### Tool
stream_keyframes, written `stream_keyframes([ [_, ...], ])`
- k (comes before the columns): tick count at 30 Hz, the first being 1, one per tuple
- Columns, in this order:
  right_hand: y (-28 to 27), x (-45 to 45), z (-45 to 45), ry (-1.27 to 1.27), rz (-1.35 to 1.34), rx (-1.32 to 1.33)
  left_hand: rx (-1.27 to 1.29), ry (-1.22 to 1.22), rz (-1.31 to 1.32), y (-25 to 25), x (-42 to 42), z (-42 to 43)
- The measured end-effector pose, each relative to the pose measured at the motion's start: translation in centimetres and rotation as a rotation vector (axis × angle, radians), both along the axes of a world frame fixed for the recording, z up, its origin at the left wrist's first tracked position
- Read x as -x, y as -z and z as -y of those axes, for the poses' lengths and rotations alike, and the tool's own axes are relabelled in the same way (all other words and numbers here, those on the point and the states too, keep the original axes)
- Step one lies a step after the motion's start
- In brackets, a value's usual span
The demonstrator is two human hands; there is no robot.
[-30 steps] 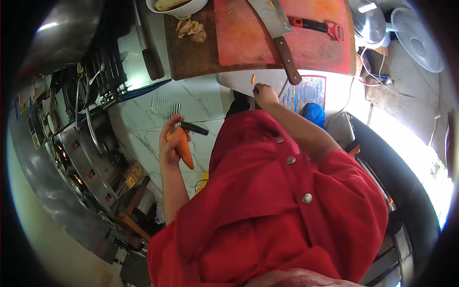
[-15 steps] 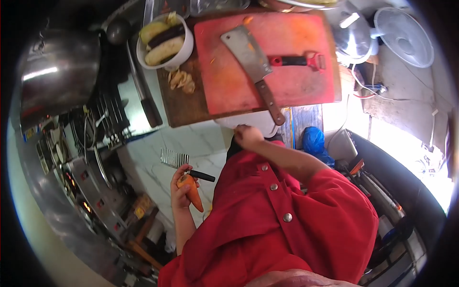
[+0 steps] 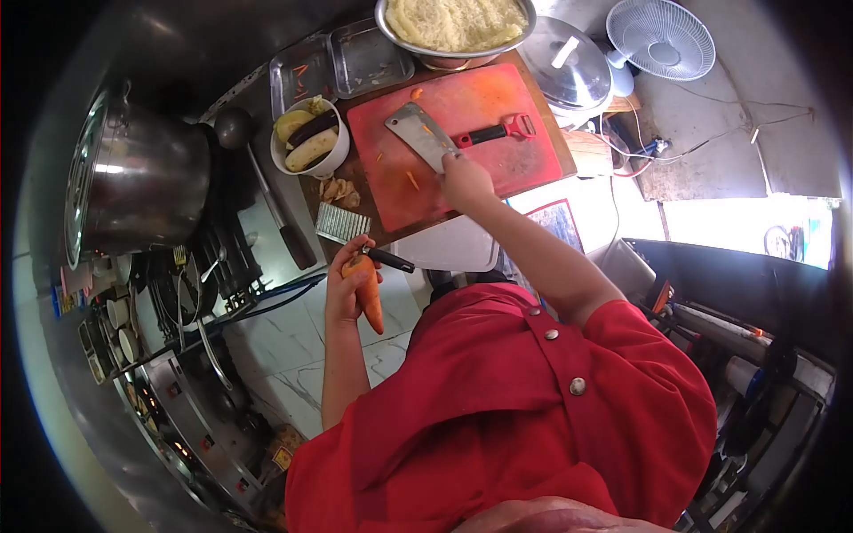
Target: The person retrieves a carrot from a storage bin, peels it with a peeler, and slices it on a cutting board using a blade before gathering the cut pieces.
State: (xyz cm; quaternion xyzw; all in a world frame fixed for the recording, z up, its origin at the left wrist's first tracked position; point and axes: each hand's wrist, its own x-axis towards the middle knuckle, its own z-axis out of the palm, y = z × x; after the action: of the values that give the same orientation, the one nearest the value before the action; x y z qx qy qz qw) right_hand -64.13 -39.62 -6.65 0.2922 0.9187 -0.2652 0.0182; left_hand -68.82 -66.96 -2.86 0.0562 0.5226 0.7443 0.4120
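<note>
My left hand [image 3: 343, 282], to the left of the apron, is closed around an orange carrot [image 3: 370, 300] that points downward. The same hand also holds a crinkle cutter [image 3: 343, 223], its wavy metal blade sticking out past my fingers and its black handle to the right. My right hand [image 3: 466, 184] is wrapped round the handle of a cleaver [image 3: 414, 130], hiding most of that handle. The cleaver's broad blade lies over the red cutting board [image 3: 529, 173], slanting up to the left. A red and black peeler [image 3: 490, 134] rests just right of the blade, near carrot scraps.
A white bowl [image 3: 338, 160] of eggplant and other vegetables stands left of the board, above some peeled pieces [image 3: 339, 192]. Metal trays [image 3: 373, 67] and a heaped basin [image 3: 453, 25] are behind. A ladle [image 3: 267, 191], large pot [image 3: 147, 178], lidded pot [image 3: 566, 67] and fan [image 3: 660, 40] surround the table.
My right hand has moved up from the table's front edge and taken hold of the cleaver. My left hand has risen towards the table with the carrot and crinkle cutter. The view has shifted.
</note>
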Motion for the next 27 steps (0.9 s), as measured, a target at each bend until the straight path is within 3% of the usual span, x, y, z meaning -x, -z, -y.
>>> stream_keyframes([
  [5, 3.0, 7.9, -5.7, 0.006, -0.298, -0.044, -0.024, -0.048, 0.088, 1.3, -1.2, 2.1],
  [7, 6.0, 12.8, -7.8, 0.092, -0.423, -0.176, -0.004, -0.101, 0.096, 2.1, -2.3, 4.0],
  [9, 5.2, 15.6, -9.3, -0.149, 0.008, -0.409, 0.018, -0.149, 0.090, 2.8, -4.2, 6.6],
  [15, 5.5, 18.0, -6.7, -0.060, -0.209, -0.283, 0.059, -0.332, 0.182, 3.4, -8.6, 14.7],
  [17, 5.5, 19.5, -4.5, -0.325, -0.442, -0.256, 0.069, -0.434, 0.201, 3.7, -9.3, 16.0],
  [18, 5.5, 20.3, -3.3, -0.338, -0.446, -0.261, 0.060, -0.446, 0.200, 3.9, -9.4, 16.2],
  [20, 5.6, 20.8, -0.2, -0.483, -0.031, -0.433, 0.053, -0.494, 0.211, 3.8, -9.6, 16.3],
  [21, 5.7, 20.2, 1.3, -0.488, -0.031, -0.435, 0.051, -0.499, 0.212, 3.7, -9.7, 16.2],
  [24, 4.9, 16.9, 5.6, -0.412, -0.126, -0.312, 0.044, -0.454, 0.174, 3.6, -9.0, 15.3],
  [26, 3.6, 14.0, 8.2, -0.413, -0.449, 0.151, 0.044, -0.410, 0.167, 3.9, -8.1, 14.4],
  [27, 3.1, 12.7, 9.2, -0.416, -0.444, 0.151, 0.049, -0.362, 0.157, 4.1, -7.5, 13.9],
])
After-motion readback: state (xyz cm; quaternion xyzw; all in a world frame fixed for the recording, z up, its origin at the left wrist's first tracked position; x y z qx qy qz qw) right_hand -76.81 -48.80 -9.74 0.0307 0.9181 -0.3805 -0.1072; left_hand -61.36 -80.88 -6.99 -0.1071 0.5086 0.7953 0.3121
